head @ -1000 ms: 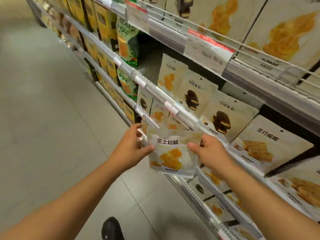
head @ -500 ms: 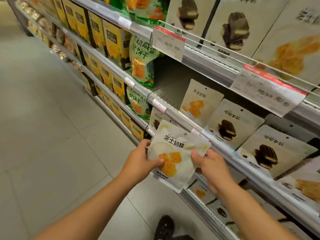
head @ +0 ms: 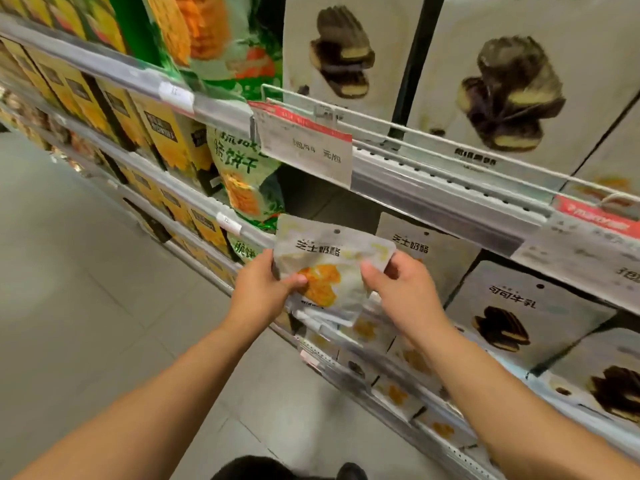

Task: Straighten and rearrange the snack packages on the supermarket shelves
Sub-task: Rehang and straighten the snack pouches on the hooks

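Both hands hold one white snack pouch (head: 329, 258) printed with an orange cheese biscuit. My left hand (head: 263, 289) grips its left edge, my right hand (head: 401, 292) pinches its right edge. The pouch is upright at the front of the middle shelf, just left of a matching cheese pouch (head: 426, 254) that stands on the shelf. To the right stand white pouches with a chocolate biscuit picture (head: 519, 313). An empty dark gap lies behind the held pouch.
A green cracker bag (head: 242, 178) stands left of the gap, with yellow boxes (head: 166, 140) further left. A price tag (head: 304, 143) hangs from the upper shelf rail (head: 450, 192). Lower shelves hold more small pouches (head: 394, 393). Grey floor stretches to the left.
Both hands have lifted the cheese pouch up from the lower shelf level to the front of the middle shelf. The view has moved closer to the shelves.
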A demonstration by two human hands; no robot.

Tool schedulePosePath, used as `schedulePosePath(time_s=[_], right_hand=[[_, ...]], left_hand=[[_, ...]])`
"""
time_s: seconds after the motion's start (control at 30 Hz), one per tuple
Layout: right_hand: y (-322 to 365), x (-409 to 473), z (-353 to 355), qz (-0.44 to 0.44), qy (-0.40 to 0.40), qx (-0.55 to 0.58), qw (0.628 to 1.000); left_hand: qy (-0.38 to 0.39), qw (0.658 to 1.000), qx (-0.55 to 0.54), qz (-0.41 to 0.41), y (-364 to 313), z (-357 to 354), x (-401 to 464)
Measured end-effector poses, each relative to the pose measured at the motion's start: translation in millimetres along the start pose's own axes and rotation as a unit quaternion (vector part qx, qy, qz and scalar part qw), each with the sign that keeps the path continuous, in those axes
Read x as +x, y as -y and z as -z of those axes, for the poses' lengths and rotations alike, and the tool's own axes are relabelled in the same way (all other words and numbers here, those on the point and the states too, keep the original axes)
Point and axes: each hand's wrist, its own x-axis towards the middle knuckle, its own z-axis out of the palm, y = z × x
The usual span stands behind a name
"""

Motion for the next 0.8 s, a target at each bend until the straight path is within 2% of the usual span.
schedulePosePath(time_s=[0.1,0.23,0.37,0.53,0.7,0.8], right_hand=[[6,28,-12,0.016,-0.049,-0.024,0.998],[5,50,-29,-0.030,-0.096,-0.031,0.994],[4,61,-47,-0.083,-0.128,-0.016,0.988],[0,62,-57,-0.109,-0.169,-0.011,0.980],[-5,59,-65,-0.145,-0.173,-0.017,0.974],[-10,55,-74,-0.171,-0.164,0.019,0.971]], left_hand=[[-0.009,1.000,0.007,-0.006,0,4,51],[0.045,0.998,-0.027,-0.033,9,-3,107],[0.121,0.991,-0.016,-0.055,13,-18,144],[0.193,0.979,0.001,-0.069,27,-33,164],[0.228,0.970,0.009,-0.080,38,-39,169],[0.231,0.969,0.021,-0.078,42,-40,171]])
